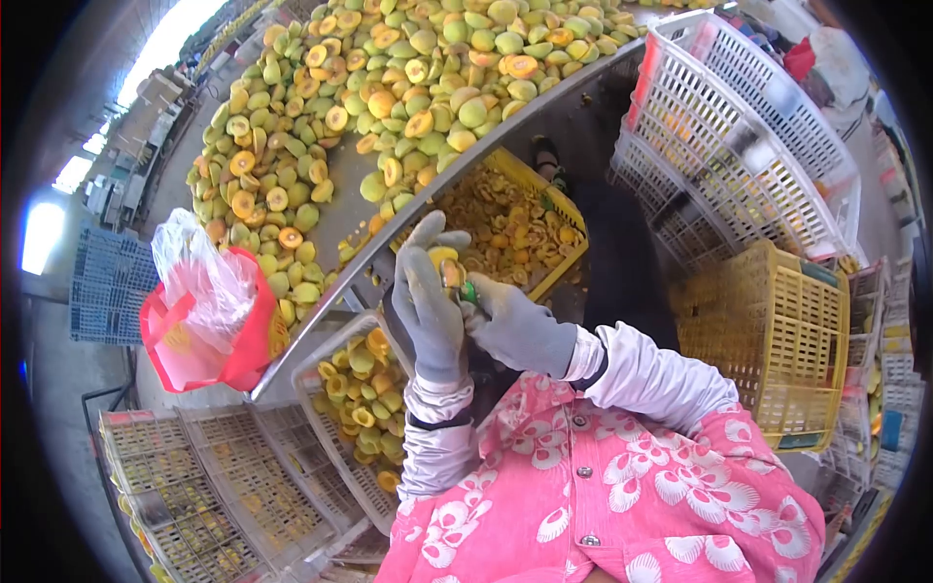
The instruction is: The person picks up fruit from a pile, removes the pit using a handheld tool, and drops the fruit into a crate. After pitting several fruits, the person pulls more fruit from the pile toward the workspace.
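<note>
My left hand, in a grey glove, is closed around a yellow-green peach half, its fingers partly covering it. My right hand, also gloved in grey, grips a small tool with a green handle. The tool's working end meets the fruit and is too hidden to make out. Both hands are close together above my lap. Beyond them, a yellow crate holds orange-brown fruit scraps. Under my left forearm, a pale crate contains hollowed fruit halves.
A metal-edged table is heaped with halved fruit. A red bag with clear plastic sits at its left corner. White crates and a yellow crate stand right; more crates are at lower left.
</note>
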`<act>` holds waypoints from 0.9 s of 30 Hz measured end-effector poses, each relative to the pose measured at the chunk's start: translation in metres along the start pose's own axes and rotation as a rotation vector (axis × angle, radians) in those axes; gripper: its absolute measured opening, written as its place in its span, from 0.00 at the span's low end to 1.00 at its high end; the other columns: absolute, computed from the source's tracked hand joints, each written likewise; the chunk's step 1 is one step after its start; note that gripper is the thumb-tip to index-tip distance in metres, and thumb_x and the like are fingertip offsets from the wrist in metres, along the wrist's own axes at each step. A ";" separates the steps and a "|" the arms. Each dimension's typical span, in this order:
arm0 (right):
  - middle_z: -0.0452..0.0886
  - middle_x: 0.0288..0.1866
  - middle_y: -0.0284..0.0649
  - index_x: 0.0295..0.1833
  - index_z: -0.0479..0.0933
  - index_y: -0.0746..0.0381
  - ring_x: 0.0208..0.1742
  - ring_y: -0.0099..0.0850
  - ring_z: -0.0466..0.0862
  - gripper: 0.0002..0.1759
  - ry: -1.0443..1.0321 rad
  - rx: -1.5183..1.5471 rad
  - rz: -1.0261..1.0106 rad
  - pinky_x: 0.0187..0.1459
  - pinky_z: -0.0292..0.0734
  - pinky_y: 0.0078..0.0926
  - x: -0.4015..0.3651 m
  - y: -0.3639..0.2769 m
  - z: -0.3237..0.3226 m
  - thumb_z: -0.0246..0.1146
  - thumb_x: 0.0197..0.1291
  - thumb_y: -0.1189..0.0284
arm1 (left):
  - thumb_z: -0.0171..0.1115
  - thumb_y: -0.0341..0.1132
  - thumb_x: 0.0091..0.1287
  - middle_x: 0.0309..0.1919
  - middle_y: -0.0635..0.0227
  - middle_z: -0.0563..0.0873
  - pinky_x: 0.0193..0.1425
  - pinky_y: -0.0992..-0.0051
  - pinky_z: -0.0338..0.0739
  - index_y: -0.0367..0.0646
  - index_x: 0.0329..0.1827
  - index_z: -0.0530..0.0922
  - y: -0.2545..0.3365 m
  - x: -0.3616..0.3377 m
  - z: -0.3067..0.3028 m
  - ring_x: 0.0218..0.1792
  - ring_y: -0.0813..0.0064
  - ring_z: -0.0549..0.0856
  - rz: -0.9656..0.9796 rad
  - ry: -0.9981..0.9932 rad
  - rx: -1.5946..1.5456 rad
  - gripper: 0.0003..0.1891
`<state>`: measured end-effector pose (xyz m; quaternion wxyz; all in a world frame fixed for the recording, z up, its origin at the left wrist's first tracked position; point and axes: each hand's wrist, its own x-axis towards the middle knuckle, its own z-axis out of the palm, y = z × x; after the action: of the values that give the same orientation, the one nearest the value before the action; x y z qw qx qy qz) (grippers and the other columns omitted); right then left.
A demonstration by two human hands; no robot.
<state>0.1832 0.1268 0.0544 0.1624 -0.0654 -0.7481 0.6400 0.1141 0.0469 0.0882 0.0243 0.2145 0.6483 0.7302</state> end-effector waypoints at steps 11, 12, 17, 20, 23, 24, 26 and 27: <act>0.73 0.20 0.34 0.39 0.72 0.58 0.15 0.26 0.74 0.18 -0.439 0.466 0.691 0.17 0.73 0.26 0.001 -0.023 -0.021 0.52 0.75 0.55 | 0.42 0.47 0.81 0.45 0.57 0.86 0.57 0.72 0.75 0.31 0.56 0.80 0.007 -0.004 0.001 0.48 0.70 0.83 -0.064 -0.079 0.088 0.25; 0.71 0.18 0.33 0.37 0.72 0.58 0.15 0.26 0.73 0.20 -0.489 0.652 0.730 0.16 0.72 0.26 0.000 -0.024 -0.023 0.52 0.75 0.54 | 0.42 0.47 0.81 0.45 0.57 0.86 0.58 0.72 0.75 0.32 0.56 0.80 0.010 -0.003 0.001 0.48 0.70 0.83 -0.086 -0.083 0.033 0.25; 0.65 0.18 0.28 0.34 0.70 0.57 0.14 0.19 0.64 0.25 -0.495 0.876 0.738 0.15 0.62 0.22 0.002 -0.025 -0.044 0.54 0.73 0.46 | 0.43 0.48 0.80 0.48 0.55 0.85 0.57 0.71 0.76 0.32 0.61 0.75 -0.006 0.011 -0.002 0.50 0.69 0.84 -0.158 -0.305 -0.174 0.26; 0.62 0.19 0.25 0.34 0.69 0.55 0.15 0.17 0.61 0.25 -0.588 0.755 0.746 0.15 0.59 0.20 -0.001 -0.021 -0.055 0.53 0.73 0.45 | 0.44 0.48 0.80 0.48 0.55 0.86 0.53 0.73 0.78 0.32 0.60 0.76 -0.001 0.016 -0.019 0.49 0.71 0.84 -0.505 -0.479 -0.314 0.25; 0.59 0.19 0.22 0.33 0.68 0.53 0.15 0.15 0.57 0.25 -0.705 0.753 0.800 0.15 0.55 0.17 0.000 -0.025 -0.058 0.53 0.73 0.45 | 0.42 0.52 0.80 0.35 0.56 0.87 0.40 0.74 0.80 0.32 0.50 0.81 0.012 0.014 -0.006 0.34 0.72 0.84 -0.440 -0.354 0.104 0.28; 0.59 0.19 0.22 0.33 0.68 0.53 0.15 0.15 0.57 0.25 -0.712 0.755 0.801 0.15 0.55 0.17 0.000 -0.023 -0.059 0.53 0.73 0.45 | 0.41 0.53 0.81 0.31 0.58 0.86 0.39 0.74 0.80 0.32 0.46 0.82 0.013 0.014 -0.004 0.32 0.72 0.84 -0.412 -0.316 0.262 0.30; 0.57 0.20 0.20 0.33 0.67 0.51 0.15 0.13 0.55 0.24 -0.877 0.989 0.799 0.15 0.50 0.14 -0.002 -0.019 -0.064 0.52 0.74 0.45 | 0.44 0.53 0.80 0.28 0.60 0.86 0.38 0.75 0.79 0.33 0.43 0.83 0.012 0.009 -0.004 0.30 0.73 0.84 -0.379 -0.333 0.080 0.29; 0.55 0.20 0.19 0.33 0.66 0.50 0.16 0.12 0.54 0.23 -0.874 1.010 0.814 0.15 0.49 0.13 -0.003 -0.022 -0.064 0.50 0.75 0.44 | 0.47 0.54 0.80 0.26 0.62 0.86 0.38 0.76 0.78 0.34 0.41 0.85 0.011 0.007 -0.003 0.29 0.75 0.84 -0.341 -0.352 -0.106 0.29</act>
<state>0.2090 0.1822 0.0838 -0.3845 0.0050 -0.2796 0.8797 0.1092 0.0446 0.1010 0.2711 0.2241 0.6217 0.6998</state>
